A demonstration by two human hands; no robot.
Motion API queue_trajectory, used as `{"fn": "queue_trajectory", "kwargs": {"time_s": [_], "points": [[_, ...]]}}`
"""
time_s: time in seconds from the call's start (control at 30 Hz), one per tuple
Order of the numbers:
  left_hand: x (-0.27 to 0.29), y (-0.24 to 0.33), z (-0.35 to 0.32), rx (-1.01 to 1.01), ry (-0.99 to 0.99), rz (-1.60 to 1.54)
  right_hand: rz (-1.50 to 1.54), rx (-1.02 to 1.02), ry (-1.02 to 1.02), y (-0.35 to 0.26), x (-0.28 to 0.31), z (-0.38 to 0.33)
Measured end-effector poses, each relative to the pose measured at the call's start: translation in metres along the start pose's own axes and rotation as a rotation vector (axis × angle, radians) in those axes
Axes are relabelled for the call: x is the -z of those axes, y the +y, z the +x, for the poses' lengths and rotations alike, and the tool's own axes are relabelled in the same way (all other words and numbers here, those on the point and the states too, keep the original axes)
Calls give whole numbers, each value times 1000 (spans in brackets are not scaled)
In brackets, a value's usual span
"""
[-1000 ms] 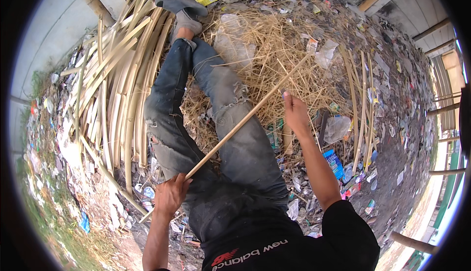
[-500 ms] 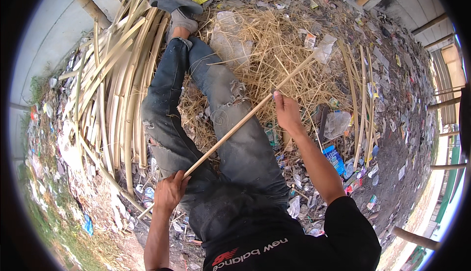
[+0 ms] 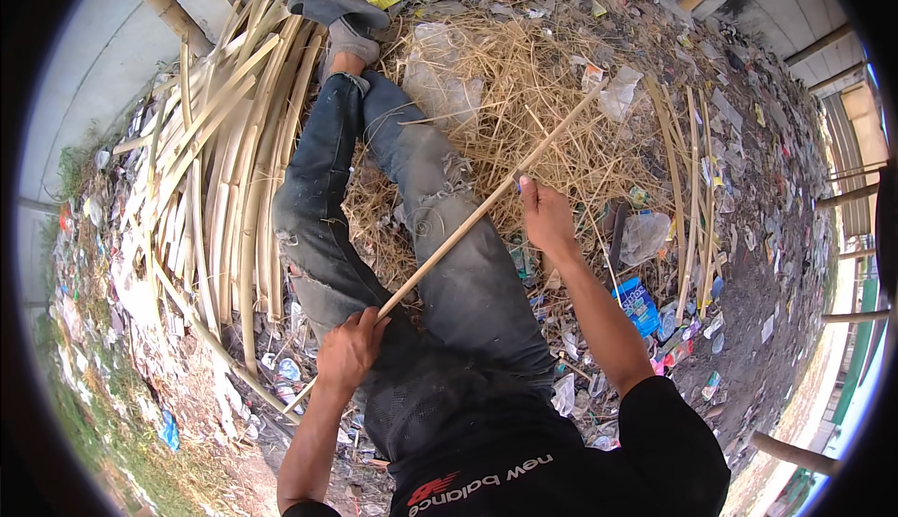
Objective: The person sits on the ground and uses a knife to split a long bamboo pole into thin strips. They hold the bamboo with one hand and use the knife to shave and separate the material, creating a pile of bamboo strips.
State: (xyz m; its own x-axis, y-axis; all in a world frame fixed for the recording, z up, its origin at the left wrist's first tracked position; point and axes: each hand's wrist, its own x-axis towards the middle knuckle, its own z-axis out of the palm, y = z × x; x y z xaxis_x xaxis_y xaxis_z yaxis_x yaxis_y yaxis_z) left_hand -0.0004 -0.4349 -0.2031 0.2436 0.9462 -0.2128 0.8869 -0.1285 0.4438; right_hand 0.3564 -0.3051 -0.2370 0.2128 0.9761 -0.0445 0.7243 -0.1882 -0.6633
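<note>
A long, thin bamboo strip (image 3: 465, 227) lies slantwise across my thighs, its far end over the straw. My left hand (image 3: 350, 350) is closed round its lower part, near my lap; the strip's near end sticks out behind that hand. Farther up, my right hand (image 3: 548, 219) is closed beside the strip, with the thumb tip against it. A small dark edge shows at that thumb, but what the fingers hold is mostly hidden. My legs in worn, torn jeans (image 3: 458, 269) stretch forward under the strip.
A large pile of split bamboo strips (image 3: 229, 175) lies left of my legs. Straw-like shavings (image 3: 524, 68) cover the ground ahead. A few more strips (image 3: 690, 189) lie at the right, near a blue packet (image 3: 636, 307) and scattered litter. A pale wall (image 3: 103, 58) stands far left.
My left hand has moved right and slightly forward, and the bamboo strip has slid forward with it past my right hand. My right hand has hardly moved.
</note>
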Motion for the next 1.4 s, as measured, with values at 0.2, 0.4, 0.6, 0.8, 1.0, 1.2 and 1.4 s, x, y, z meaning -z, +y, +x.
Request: {"fn": "queue_trajectory", "kwargs": {"time_s": [0.2, 0.4, 0.6, 0.8, 1.0, 1.2, 1.4], "points": [[-7, 2, 2, -15, 21, 27, -86, -28, -81, -11, 6, 7], [-8, 3, 3, -20, 24, 31, -76, 101, -105, -22, -25, -27], [-11, 17, 15, -38, 37, -23, -13, 77, -83, -22, -17, -15], [-24, 31, 30, -55, 88, -88, -51, 67, -80, -24, -11, -5], [-26, 43, 44, -26, 45, -136, -97, 205, -122, -23, -36, -37], [-29, 57, 52, 20, 83, -146, -28, -57, -159, -30, -2, 2], [-31, 69, 71, 19, 78, -193, -18, 249, -316, -42, -23, -47]]}}
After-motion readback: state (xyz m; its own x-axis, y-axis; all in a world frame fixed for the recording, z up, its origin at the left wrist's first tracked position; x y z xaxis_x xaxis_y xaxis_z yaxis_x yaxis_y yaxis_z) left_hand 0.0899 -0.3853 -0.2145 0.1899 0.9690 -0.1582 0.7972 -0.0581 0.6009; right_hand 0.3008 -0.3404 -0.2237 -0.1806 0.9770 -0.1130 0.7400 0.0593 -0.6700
